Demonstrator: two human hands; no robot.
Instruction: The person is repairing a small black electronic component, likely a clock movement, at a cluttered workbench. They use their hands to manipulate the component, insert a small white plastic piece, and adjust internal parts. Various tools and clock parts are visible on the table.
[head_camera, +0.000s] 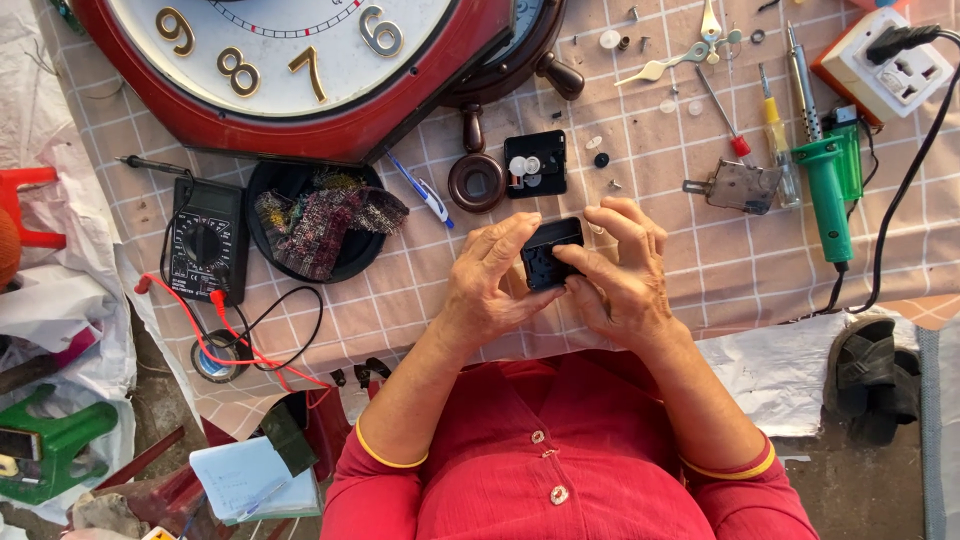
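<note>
Both hands pinch a small black box over the near edge of the desk.

Clock lies face-up far left, out of the way. Meter and green iron flank the work. Left hand and right hand have their fingers clamped on the box, held up close for viewing; a second black box lies just beyond.
</note>
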